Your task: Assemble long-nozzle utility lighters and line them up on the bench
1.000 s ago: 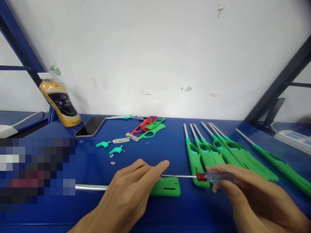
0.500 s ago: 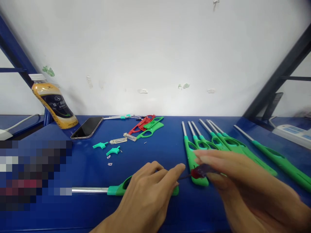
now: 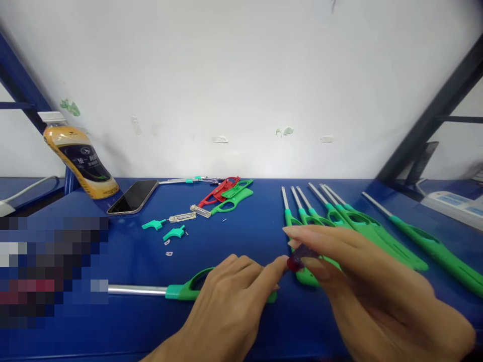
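- On the blue table [image 3: 234, 239], our left hand [image 3: 230, 296] grasps a green lighter [image 3: 186, 291] lying flat.
- Near its right end, our right hand [image 3: 362, 286] pinches a screwdriver [image 3: 294, 264].
- Behind stands a patchy white wall [image 3: 188, 75].

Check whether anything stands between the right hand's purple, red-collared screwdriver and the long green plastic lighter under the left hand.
The left hand does: it covers much of the lighter, one finger beside the screwdriver. Whether the tip touches is hidden.
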Tool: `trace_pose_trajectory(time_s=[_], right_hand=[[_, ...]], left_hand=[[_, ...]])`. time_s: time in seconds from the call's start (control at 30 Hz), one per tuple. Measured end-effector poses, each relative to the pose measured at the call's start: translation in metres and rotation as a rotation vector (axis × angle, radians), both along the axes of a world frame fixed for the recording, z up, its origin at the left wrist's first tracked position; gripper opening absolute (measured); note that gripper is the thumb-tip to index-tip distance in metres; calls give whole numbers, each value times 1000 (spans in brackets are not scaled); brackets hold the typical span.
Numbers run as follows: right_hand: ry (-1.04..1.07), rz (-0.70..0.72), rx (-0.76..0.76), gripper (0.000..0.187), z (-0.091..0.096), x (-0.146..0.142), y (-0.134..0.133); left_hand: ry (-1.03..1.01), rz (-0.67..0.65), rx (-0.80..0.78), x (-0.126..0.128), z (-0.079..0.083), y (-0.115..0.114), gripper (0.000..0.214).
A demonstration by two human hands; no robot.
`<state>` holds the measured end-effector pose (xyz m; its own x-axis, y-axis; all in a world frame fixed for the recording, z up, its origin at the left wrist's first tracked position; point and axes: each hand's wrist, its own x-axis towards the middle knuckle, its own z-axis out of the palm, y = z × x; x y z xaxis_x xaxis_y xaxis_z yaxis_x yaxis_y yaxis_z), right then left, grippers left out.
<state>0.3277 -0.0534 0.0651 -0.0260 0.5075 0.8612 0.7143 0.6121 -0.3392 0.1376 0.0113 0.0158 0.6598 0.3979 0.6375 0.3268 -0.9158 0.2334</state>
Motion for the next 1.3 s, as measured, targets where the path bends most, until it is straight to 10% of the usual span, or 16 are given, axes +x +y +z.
trace_pose_trajectory(time_s=[0.83,1.3], right_hand=[[96,113,-172,51,-8,-10,13],[82,45,-152,45,-16,-8,17]], left_hand=[[46,51,-26,1,3,-4,16],[52,51,-124,-39,-2,-5,20]])
